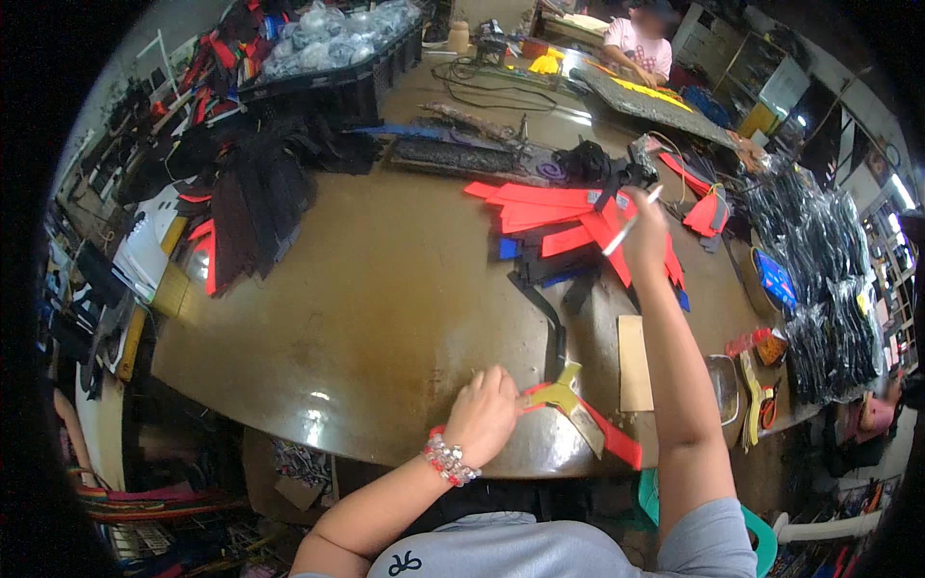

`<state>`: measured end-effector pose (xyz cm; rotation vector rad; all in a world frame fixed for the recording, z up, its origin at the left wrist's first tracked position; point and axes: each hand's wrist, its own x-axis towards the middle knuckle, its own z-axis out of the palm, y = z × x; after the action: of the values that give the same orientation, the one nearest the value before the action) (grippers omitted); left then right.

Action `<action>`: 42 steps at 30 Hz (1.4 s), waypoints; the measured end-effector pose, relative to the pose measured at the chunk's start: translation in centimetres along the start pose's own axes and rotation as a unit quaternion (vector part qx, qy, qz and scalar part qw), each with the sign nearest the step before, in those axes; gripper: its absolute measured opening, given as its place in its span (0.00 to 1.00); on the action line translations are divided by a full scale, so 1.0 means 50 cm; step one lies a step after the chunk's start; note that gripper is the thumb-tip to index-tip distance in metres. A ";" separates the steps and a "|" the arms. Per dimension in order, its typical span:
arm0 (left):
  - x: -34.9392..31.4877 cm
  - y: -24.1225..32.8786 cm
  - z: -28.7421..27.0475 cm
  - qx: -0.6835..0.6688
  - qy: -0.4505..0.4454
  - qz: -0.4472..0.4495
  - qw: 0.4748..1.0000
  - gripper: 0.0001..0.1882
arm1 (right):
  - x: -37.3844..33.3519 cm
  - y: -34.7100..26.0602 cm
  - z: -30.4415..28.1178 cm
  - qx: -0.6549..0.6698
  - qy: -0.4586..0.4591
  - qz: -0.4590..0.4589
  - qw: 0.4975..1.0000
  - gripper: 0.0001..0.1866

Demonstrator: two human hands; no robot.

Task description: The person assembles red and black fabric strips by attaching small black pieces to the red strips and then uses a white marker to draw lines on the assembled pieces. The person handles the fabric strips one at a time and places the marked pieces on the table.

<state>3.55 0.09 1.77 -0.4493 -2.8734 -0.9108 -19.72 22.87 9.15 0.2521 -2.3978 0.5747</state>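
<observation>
Yellow Y-shaped piece (555, 394) lies on a red strip (624, 448) near the table's (366, 318) front edge, left hand (485, 414) at its end, grip unclear; right hand (647, 231) clamps a white stick (621, 236) above a red pile (544, 197). Dark strips (260, 197), wrapped bundles (809, 260) and a black crate (337, 96) crowd the glossy brown top; a person (641, 46) is beyond.

Work spread across a glossy brown tabletop (376, 289)
Left hand (485, 412) at one end of a yellow Y-shaped piece (556, 394); right hand (647, 231), holding a slim white stick (617, 240), by a fan of red and black strips (540, 205)
</observation>
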 end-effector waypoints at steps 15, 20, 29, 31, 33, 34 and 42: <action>-0.055 -0.447 -0.295 -0.326 0.388 -0.103 0.856 0.14 | -0.111 -0.163 -0.223 0.105 -0.136 -0.088 0.981 0.09; -0.024 -0.122 -0.195 -0.077 0.378 0.026 0.922 0.21 | -0.390 -0.218 -0.154 0.035 -0.265 -0.014 0.964 0.18; -0.015 0.052 -0.113 -0.004 0.146 0.138 0.980 0.20 | -0.365 -0.201 -0.243 0.362 -0.332 0.224 0.842 0.10; -0.019 0.037 -0.106 -0.097 -0.045 0.003 0.994 0.16 | -0.361 -0.183 -0.239 0.369 -0.416 0.236 0.797 0.13; -0.027 0.032 -0.080 -0.091 -0.118 -0.077 0.986 0.11 | -0.372 -0.171 -0.209 0.284 -0.363 0.130 0.878 0.16; -0.026 0.027 -0.064 -0.064 -0.056 -0.056 0.995 0.12 | -0.382 -0.170 -0.188 0.239 -0.336 0.080 0.908 0.17; 0.005 -0.018 0.018 -0.007 0.012 0.057 0.998 0.17 | -0.410 -0.161 -0.108 0.179 -0.310 0.103 0.928 0.17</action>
<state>3.05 -0.05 0.58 -0.5924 -2.7885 -0.9112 1.62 18.94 2.55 0.3855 -2.9312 1.1805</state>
